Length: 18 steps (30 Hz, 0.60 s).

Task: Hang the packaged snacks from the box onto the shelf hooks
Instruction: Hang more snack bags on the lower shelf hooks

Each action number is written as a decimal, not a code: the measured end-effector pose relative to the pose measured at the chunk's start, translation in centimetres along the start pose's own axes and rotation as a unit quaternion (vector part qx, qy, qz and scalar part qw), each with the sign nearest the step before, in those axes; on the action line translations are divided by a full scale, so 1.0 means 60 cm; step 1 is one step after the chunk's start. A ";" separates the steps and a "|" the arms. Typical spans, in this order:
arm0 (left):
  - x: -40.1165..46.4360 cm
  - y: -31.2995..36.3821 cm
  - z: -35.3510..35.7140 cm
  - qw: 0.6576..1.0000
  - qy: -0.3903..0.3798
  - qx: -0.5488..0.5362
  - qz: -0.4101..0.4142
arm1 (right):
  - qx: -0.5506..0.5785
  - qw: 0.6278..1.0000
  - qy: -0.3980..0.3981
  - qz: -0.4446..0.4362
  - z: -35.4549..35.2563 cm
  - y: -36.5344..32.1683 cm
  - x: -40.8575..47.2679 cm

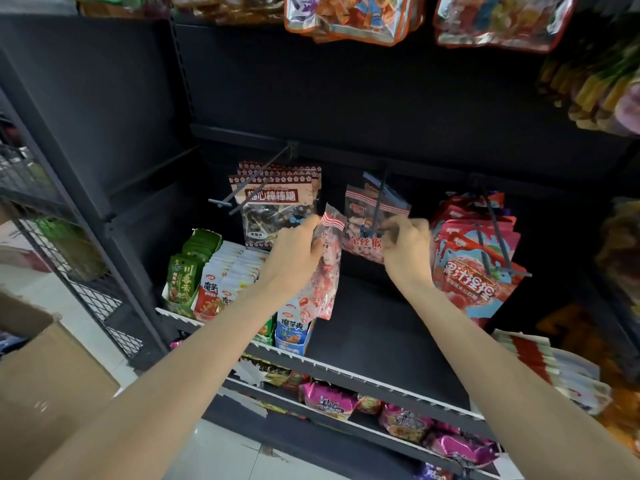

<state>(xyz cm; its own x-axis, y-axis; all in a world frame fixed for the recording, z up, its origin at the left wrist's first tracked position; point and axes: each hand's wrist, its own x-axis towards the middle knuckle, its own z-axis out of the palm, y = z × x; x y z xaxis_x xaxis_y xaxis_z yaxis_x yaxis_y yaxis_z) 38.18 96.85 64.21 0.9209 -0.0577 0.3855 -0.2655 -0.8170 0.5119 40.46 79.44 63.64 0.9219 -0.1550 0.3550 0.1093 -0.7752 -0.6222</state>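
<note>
A red-and-white striped top is showing on the clear snack bag [323, 268]; pink packets [479, 271] are hanging against the black shelf panel [346, 98], beside green pouches [185, 271] and a brown cardboard box [45, 368]

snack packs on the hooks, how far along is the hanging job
Partly done. One red-striped pack already hangs on the middle hook, between the lollipop packs and the pink packs. In hand: the left hand holds another striped pack, not yet on the hook, while the right hand is at the hanging pack. The cardboard box sits lower left, contents unseen.
</note>
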 end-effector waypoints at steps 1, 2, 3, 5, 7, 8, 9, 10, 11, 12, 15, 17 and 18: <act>-0.007 0.000 0.002 1.000 0.001 0.005 0.008 | 0.059 0.998 -0.028 0.018 0.000 -0.005 -0.015; -0.013 0.000 0.006 1.000 0.001 0.014 0.019 | 0.136 0.987 -0.067 0.055 0.001 -0.012 -0.028; -0.020 0.001 0.010 0.999 -0.006 0.022 0.030 | 0.210 0.967 -0.106 0.095 0.000 -0.023 -0.039; -0.034 0.006 0.016 0.997 -0.034 0.053 0.049 | 0.325 0.918 -0.168 0.152 -0.001 -0.043 -0.056; -0.050 0.011 0.023 0.987 -0.058 0.124 0.083 | 0.381 0.887 -0.202 0.162 -0.001 -0.057 -0.068; -0.056 0.012 0.027 0.977 -0.065 0.174 0.105 | 0.388 0.884 -0.209 0.156 0.001 -0.059 -0.072; -0.063 0.015 0.031 0.967 -0.062 0.216 0.123 | 0.378 0.892 -0.201 0.146 0.003 -0.062 -0.076; -0.066 0.016 0.033 0.955 -0.047 0.249 0.153 | 0.352 0.910 -0.175 0.135 0.009 -0.061 -0.078; -0.070 0.017 0.032 0.945 -0.028 0.258 0.198 | 0.319 0.930 -0.135 0.126 0.014 -0.058 -0.079; -0.074 0.018 0.028 0.942 -0.020 0.247 0.226 | 0.280 0.948 -0.094 0.118 0.019 -0.051 -0.077; -0.080 0.009 0.022 0.955 0.001 0.119 0.272 | 0.221 0.969 -0.054 0.096 0.017 -0.028 -0.071; -0.076 0.014 0.010 0.979 0.000 0.052 0.199 | 0.227 0.968 -0.054 0.088 0.008 -0.015 -0.069; -0.069 0.010 0.010 0.988 0.011 0.024 0.149 | 0.232 0.968 -0.051 0.086 0.004 -0.011 -0.068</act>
<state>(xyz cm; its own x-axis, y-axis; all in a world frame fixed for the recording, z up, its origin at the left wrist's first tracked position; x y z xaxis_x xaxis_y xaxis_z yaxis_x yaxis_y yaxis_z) 34.36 96.25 62.48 0.7969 -0.2878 0.5312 -0.5101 -0.7916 0.3364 36.71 80.75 62.42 0.9704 -0.1777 0.1633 0.0851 -0.3815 -0.9205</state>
